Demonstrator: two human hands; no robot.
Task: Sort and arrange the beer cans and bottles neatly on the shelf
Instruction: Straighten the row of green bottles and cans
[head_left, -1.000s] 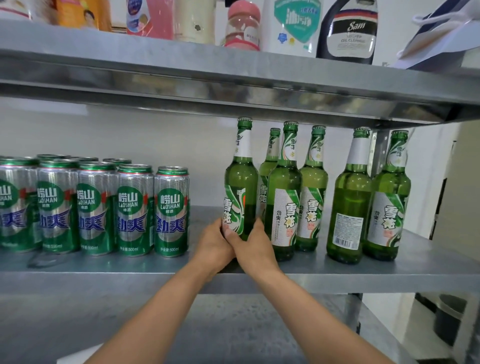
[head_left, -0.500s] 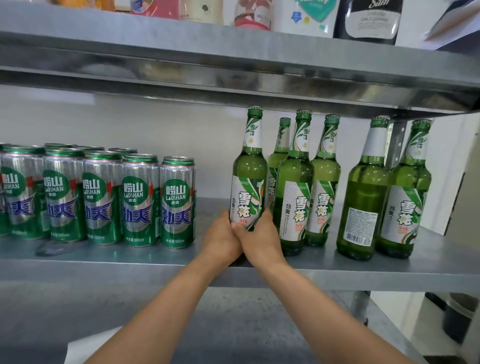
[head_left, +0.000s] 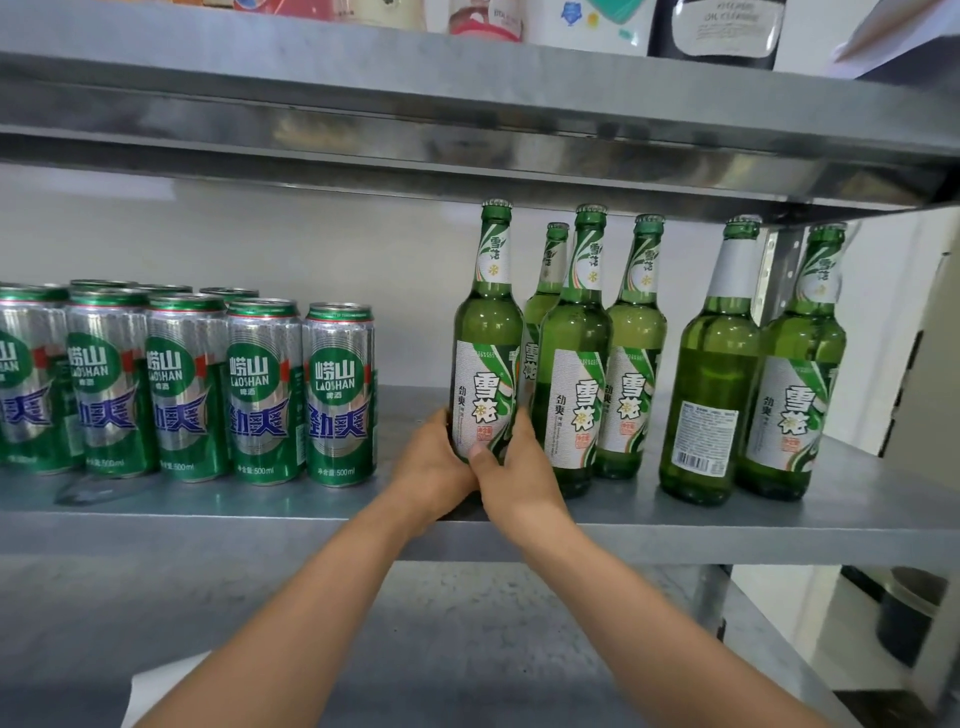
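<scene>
Your left grip (head_left: 431, 470) and right grip (head_left: 522, 480) both curl round the low part of the green bottle (head_left: 487, 332), right thumb on its white label. It is upright (foot hidden) at the shelf (head_left: 675, 525) front, between the cans (head_left: 340, 395) and five other bottles (head_left: 576, 364).

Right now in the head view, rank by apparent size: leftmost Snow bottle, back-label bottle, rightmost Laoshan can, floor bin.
1. Leftmost Snow bottle and back-label bottle: alike, no ranking.
2. Rightmost Laoshan can.
3. Floor bin: smallest as seen, but farther off and partly hidden.
</scene>
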